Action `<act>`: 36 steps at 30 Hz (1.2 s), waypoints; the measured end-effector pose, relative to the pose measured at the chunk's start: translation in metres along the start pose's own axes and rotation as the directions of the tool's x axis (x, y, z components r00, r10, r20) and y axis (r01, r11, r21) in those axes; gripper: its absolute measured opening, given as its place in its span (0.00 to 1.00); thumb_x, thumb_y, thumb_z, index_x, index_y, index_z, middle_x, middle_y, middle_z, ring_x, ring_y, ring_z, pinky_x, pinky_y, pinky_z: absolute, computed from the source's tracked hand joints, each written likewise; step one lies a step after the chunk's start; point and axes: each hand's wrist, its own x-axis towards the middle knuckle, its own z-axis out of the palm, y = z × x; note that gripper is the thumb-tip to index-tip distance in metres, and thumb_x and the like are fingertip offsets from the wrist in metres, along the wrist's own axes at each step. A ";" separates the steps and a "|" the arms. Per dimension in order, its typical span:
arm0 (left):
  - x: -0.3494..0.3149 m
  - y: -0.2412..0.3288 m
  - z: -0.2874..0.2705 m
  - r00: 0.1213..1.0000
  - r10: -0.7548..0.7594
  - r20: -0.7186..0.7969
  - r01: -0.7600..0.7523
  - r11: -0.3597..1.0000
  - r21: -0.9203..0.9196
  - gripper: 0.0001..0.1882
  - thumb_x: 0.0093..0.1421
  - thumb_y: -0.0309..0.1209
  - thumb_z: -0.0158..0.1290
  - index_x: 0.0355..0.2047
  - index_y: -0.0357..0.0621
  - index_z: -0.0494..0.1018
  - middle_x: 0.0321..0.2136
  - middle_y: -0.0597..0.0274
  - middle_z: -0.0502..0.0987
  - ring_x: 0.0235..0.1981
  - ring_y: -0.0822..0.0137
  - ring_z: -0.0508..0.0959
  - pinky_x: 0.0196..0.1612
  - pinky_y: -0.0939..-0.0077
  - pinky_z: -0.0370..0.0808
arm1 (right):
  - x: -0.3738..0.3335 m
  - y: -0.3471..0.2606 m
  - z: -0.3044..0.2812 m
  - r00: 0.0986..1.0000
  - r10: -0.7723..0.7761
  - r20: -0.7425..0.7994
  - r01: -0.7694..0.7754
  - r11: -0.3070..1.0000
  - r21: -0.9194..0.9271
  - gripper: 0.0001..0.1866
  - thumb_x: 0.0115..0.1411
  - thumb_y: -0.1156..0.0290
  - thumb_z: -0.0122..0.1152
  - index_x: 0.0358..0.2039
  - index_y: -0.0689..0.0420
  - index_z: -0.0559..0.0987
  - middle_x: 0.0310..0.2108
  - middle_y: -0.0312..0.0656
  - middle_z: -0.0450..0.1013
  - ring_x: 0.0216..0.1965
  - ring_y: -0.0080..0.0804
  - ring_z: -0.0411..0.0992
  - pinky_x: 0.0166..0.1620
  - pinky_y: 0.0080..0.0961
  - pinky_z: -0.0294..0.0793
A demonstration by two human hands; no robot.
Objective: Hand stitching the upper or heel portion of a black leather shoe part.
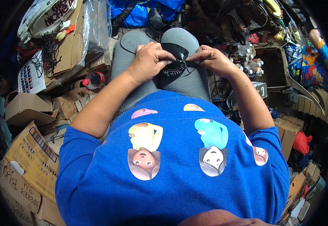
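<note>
Left hand and right hand are both drawn to narrow pinches, each apparently holding black cord; which strand sits in which is too small to tell. Just beneath the fingertips lies the black piece, its ribbed edge toward the wearer, resting on the grey trousers. Uneven pull from the two pinches could skew the cord, and a loose fingertip could let it slip. Unclamped on the thighs, the piece could slide if a knee shifted. Well right of the grip stand bottles; beyond it, a blue bag.
</note>
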 end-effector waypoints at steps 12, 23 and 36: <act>0.003 0.000 -0.002 0.994 -0.039 0.103 0.036 0.999 0.034 0.08 0.47 0.31 0.60 0.29 0.61 0.80 0.24 0.70 0.70 0.36 0.67 0.71 0.42 0.66 0.61 | 0.000 0.003 -0.002 0.999 0.020 0.031 -0.020 1.000 0.023 0.21 0.47 0.84 0.52 0.41 0.52 0.82 0.29 0.31 0.64 0.36 0.21 0.63 0.44 0.16 0.64; 0.020 -0.001 -0.006 0.982 0.096 0.164 -0.071 0.986 -0.154 0.08 0.49 0.27 0.59 0.31 0.52 0.80 0.21 0.63 0.71 0.29 0.64 0.72 0.36 0.70 0.67 | 0.004 0.011 0.000 0.998 -0.044 0.051 0.040 0.996 0.076 0.18 0.51 0.80 0.57 0.41 0.49 0.82 0.29 0.36 0.71 0.36 0.27 0.67 0.46 0.21 0.66; 0.001 0.010 0.007 0.950 -0.298 0.098 0.312 0.931 -0.191 0.10 0.49 0.30 0.58 0.34 0.52 0.79 0.29 0.67 0.78 0.35 0.66 0.77 0.44 0.70 0.64 | 0.001 0.007 0.018 0.988 0.154 -0.020 -0.131 0.900 0.416 0.15 0.55 0.72 0.63 0.43 0.59 0.79 0.33 0.33 0.76 0.33 0.16 0.71 0.40 0.15 0.71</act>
